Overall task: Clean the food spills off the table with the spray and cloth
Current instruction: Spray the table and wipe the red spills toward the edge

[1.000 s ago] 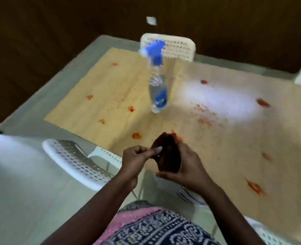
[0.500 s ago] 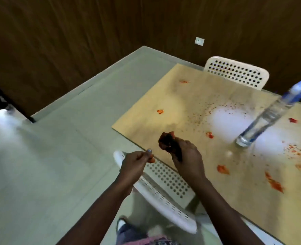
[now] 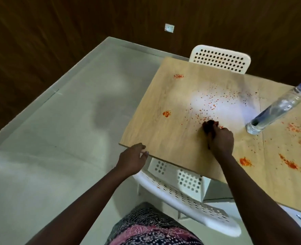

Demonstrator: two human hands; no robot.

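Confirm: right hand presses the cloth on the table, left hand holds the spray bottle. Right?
Not quite. In the head view the left hand rests at the table corner; the spray bottle stands alone. The right hand does press the cloth on the table.

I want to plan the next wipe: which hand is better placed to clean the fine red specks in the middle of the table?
The right hand. It already grips the dark cloth, pressed on the table at the edge of the specks. The left hand holds no cloth and rests at the table's near corner.
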